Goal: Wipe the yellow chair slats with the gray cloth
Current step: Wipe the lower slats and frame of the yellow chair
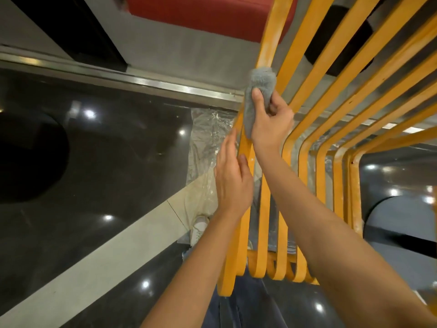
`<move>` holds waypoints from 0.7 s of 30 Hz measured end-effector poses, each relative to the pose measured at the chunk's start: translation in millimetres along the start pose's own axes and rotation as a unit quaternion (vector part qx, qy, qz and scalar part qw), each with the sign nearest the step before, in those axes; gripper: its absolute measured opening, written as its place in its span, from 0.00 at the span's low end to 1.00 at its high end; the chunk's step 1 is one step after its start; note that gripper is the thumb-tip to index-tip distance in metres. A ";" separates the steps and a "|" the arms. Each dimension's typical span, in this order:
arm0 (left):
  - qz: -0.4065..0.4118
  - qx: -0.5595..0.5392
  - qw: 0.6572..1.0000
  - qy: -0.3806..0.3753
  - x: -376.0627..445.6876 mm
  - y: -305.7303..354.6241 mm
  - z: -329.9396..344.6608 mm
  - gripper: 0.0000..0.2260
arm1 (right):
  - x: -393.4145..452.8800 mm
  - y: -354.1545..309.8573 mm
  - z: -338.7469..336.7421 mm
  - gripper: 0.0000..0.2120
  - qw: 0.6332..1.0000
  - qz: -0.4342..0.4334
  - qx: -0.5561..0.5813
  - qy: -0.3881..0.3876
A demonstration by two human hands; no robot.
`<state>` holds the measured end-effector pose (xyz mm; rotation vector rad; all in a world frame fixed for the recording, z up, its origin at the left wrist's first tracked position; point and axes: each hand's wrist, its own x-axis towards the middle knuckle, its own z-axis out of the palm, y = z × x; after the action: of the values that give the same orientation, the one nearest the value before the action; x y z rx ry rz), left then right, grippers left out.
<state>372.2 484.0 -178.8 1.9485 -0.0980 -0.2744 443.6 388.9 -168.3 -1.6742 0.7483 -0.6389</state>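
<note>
A yellow chair [305, 95] of bent slats fills the middle and right of the head view. Its leftmost slat [272, 41] shows pale dusty patches. A gray fuzzy cloth [257, 91] is wrapped around that slat. My right hand [272, 119] grips the cloth, thumb on its front and fingers curled behind. Lower down, my left hand [233, 176] holds the same slat's left edge, thumb on the front and fingers along the side.
Clear plastic sheeting [208, 143] lies on the glossy dark floor [99, 166] under the chair. A metal floor strip [142, 81] runs across the upper left. A red cushion [201, 13] sits at the top. My white shoe [199, 228] is below.
</note>
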 end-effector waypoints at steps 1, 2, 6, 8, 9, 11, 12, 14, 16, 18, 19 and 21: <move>-0.012 -0.008 1.000 0.014 7.3 -0.6 4.7 0.23 | 1.4 -0.6 0.2 0.11 1.000 -0.005 -0.009 -0.002; -0.022 -0.016 0.999 0.026 14.3 -1.5 10.2 0.24 | 3.3 2.1 0.4 0.12 1.000 -0.010 -0.016 -0.005; -0.022 -0.020 0.999 0.033 26.9 -7.6 31.2 0.22 | 0.6 0.7 -1.2 0.20 0.998 -0.033 -0.059 -0.005; -0.013 -0.004 0.999 0.036 25.4 -11.5 34.6 0.22 | -7.0 1.0 -4.7 0.25 0.994 -0.075 -0.081 -0.008; -0.010 -0.002 0.999 0.037 24.7 -13.1 34.8 0.22 | -12.6 2.4 -7.0 0.26 0.992 -0.089 -0.085 -0.019; -0.008 -0.007 0.999 0.038 23.1 -14.6 33.5 0.21 | -20.0 5.5 -9.8 0.28 0.993 -0.073 -0.081 -0.036; -0.006 -0.011 0.999 0.039 22.3 -15.1 32.5 0.20 | -18.4 7.6 -8.7 0.29 0.995 -0.048 -0.075 -0.036; 0.000 -0.017 0.999 0.035 22.3 -14.7 31.0 0.20 | -3.2 7.0 -2.3 0.29 0.997 -0.020 -0.070 -0.020; 0.009 -0.016 0.999 0.030 22.7 -13.6 29.9 0.20 | 20.6 -1.2 4.5 0.26 0.998 -0.023 -0.061 -0.012; 0.016 -0.020 0.999 0.028 22.7 -13.5 28.8 0.20 | 37.4 -10.6 8.6 0.23 0.999 -0.034 -0.025 -0.016; 0.015 -0.024 0.999 0.027 22.8 -13.7 28.3 0.20 | 39.8 -13.0 8.9 0.20 0.999 -0.031 0.002 -0.012; 0.012 -0.032 0.999 0.027 22.9 -14.9 27.6 0.20 | 34.9 -8.6 6.2 0.16 0.999 -0.026 0.037 -0.001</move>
<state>386.9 460.3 -205.8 1.8889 -0.0759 -0.2074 472.1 367.7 -160.3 -1.6301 0.6731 -0.6935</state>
